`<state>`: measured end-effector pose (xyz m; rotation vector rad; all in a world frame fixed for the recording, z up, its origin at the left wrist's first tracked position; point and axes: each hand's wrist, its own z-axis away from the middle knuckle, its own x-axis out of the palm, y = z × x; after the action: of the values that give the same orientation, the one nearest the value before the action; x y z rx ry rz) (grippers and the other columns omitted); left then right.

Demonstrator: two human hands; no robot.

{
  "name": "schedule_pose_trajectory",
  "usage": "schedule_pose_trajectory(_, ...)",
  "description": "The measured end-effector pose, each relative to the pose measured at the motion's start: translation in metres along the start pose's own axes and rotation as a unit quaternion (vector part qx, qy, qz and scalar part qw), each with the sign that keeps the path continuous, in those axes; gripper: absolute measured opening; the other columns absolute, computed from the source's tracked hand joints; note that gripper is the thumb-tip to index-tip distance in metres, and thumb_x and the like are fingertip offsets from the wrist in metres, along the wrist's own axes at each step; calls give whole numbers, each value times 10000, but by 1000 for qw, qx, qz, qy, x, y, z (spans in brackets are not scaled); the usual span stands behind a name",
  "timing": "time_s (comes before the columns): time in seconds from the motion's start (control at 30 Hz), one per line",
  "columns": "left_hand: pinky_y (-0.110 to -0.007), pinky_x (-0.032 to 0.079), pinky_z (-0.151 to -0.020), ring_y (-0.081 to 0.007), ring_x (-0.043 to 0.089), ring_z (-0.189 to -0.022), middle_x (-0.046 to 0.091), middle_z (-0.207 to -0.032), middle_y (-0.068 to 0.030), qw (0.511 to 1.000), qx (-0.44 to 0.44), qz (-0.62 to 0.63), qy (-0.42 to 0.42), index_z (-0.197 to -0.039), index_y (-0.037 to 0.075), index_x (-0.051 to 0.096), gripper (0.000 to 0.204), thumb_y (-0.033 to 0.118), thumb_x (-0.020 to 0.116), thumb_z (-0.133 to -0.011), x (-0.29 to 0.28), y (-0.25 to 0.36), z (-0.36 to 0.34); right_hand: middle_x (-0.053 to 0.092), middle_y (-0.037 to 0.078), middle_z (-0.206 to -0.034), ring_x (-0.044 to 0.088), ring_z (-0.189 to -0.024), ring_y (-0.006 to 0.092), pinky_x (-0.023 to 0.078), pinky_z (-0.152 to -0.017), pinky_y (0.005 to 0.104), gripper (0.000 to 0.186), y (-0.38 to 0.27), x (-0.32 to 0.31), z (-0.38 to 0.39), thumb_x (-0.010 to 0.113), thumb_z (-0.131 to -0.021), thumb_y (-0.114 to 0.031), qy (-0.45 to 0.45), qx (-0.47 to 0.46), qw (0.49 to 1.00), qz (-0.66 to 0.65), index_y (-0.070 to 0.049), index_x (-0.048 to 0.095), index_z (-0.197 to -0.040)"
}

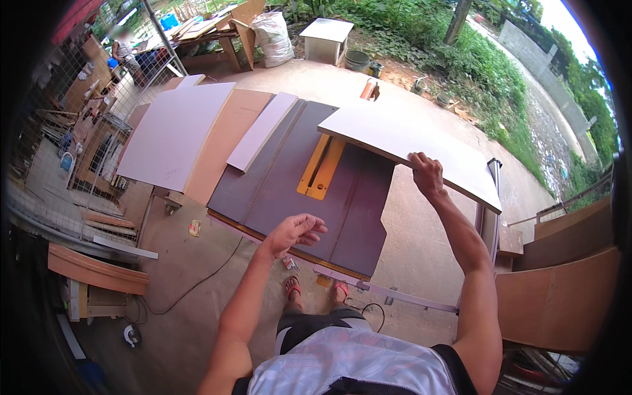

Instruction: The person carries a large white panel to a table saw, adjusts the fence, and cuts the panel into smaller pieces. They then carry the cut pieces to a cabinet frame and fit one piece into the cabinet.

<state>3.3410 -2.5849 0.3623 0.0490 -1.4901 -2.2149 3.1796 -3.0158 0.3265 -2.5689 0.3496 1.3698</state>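
A dark grey table saw top [270, 197] stands in front of me, with a yellow insert plate [321, 178] set in its middle. My right hand [428, 172] grips the near edge of a long white board [415, 141]. That board lies across the far right of the saw top and reaches out past its right side. Over the front edge of the saw top hangs my left hand [296, 235], with nothing in it, fingers loosely bent and thumb apart. A narrow white strip of board [263, 131] rests on the saw top's left part.
Large white and brown panels [174, 135] adjoin the saw on the left. A rail [408, 299] runs along its front. A dark cable [197, 286] crosses the floor. Brown curved panels [559, 303] stand at right; a wire mesh fence [85, 131] is at left. Another person [125, 56] is far left.
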Motion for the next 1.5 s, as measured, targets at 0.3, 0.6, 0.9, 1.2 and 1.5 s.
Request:
schedule_pose_trajectory(0.3,-419,584,-886,-304,627,-1130,509,-1431,-247,951,33,32,305,-1537,-53,337,956,717,463,-985,-82,72,-115,752,10,-1031,735,-971,210,553,-787,417,207,-85,-75,72,679,-860,4,38,43,998,-39,-143,725,-999)
schedule_pose_trajectory(0.6,-424,550,-810,-298,693,-958,696,-1126,-233,917,-116,-341,173,-1247,-142,601,794,607,421,-1056,-100,97,-198,732,9,-1060,694,-1019,215,520,-836,409,249,-98,-94,98,722,-795,-21,22,92,993,-69,-137,705,-1015)
schedule_pose_trajectory(0.9,-515,478,-1030,-478,626,-1206,621,-1275,-375,822,-93,-508,240,-1240,-141,632,707,498,380,-1070,-85,84,-212,502,153,-1506,462,-1402,349,344,-1189,542,803,-54,-143,109,790,-800,-627,-204,203,952,-109,-174,592,-1433)
schedule_pose_trajectory(1.2,-500,412,-1125,-469,529,-1331,590,-1348,-344,806,-85,-520,269,-1254,-112,642,700,498,349,-1077,-61,94,-199,703,308,-1118,714,-1034,425,574,-855,507,876,144,-209,206,599,-927,-679,-302,590,748,-42,145,624,-1222)
schedule_pose_trajectory(1.5,-566,462,-1088,-451,565,-1305,625,-1361,-259,812,-68,-468,343,-1286,-8,670,603,481,385,-1080,-33,107,-172,693,228,-911,664,-905,293,520,-862,434,997,160,-169,262,612,-893,-746,-157,596,777,-130,223,634,-1129)
